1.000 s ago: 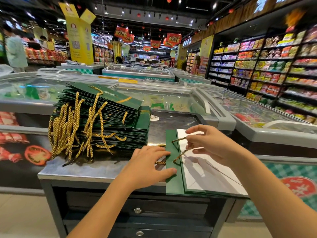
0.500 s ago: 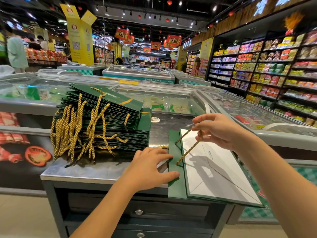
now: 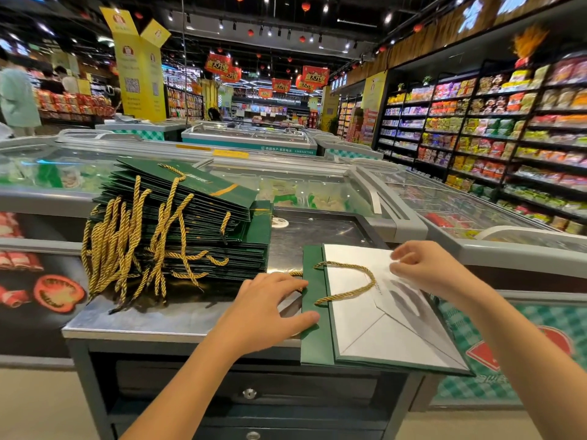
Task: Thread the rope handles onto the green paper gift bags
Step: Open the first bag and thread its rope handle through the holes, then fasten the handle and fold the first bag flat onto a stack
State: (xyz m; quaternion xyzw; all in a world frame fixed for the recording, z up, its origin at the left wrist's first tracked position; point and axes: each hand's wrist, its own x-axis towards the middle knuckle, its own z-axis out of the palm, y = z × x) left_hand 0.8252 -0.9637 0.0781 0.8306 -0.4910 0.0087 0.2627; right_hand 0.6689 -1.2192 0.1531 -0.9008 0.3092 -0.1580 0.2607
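**Gold loop lying between my two hands**

I am pressing my left hand, fingers spread flat, on the green top band of the flat green-and-white paper gift bag on the steel counter. The twisted gold rope handle is lying across the white panel. Both its ends are sitting beside my left fingertips, and its bend is pointing toward my right hand. Those fingers are curling over the panel, but blur is hiding any pinch. Print on the stacked green bags is too small to read.
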